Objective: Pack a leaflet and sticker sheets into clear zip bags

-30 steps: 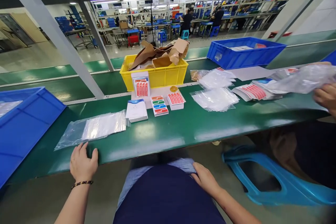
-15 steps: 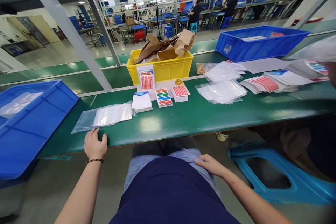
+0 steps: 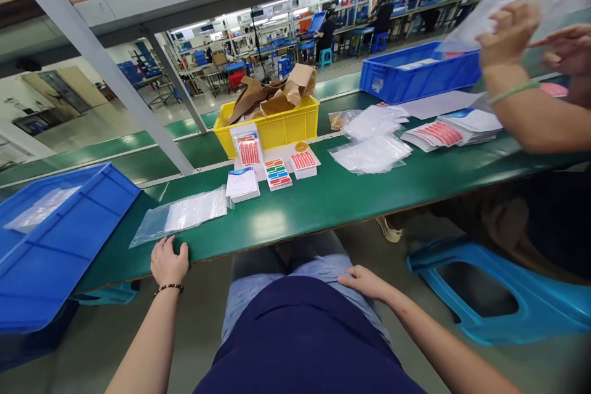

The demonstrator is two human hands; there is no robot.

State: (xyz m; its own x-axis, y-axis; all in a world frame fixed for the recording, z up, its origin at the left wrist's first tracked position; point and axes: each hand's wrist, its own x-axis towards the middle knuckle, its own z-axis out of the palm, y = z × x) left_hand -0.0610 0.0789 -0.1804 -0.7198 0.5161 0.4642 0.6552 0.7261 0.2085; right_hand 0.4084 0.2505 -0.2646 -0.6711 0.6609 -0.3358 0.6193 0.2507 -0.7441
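Note:
My left hand (image 3: 169, 261) rests flat on the front edge of the green bench (image 3: 277, 218), fingers apart and holding nothing. Just beyond its fingertips lies a pile of clear plastic bags (image 3: 184, 212). On my thigh, over the jeans (image 3: 318, 268), lies my right hand (image 3: 364, 282), fingers stretched out with nothing in them. Past the bags sit a stack of white booklets (image 3: 242, 184), a stack of multicoloured sticker sheets (image 3: 277, 174) and a stack of red-printed sheets (image 3: 303, 164). Behind them, a filled clear pouch (image 3: 247, 144) leans against the yellow bin (image 3: 295, 123).
Brown paper (image 3: 277, 95) fills the yellow bin. Blue crates stand at left (image 3: 55, 246) and back right (image 3: 415, 74). Loose plastic bags (image 3: 372, 151) and fanned printed sheets (image 3: 434, 134) lie rightward. A co-worker's hands (image 3: 510, 31) hold a clear bag beside a blue stool (image 3: 489, 314).
The view has tilted and shifted slightly. On the right, the co-worker's hands have come into view with a raised clear bag. My own hands stay in place.

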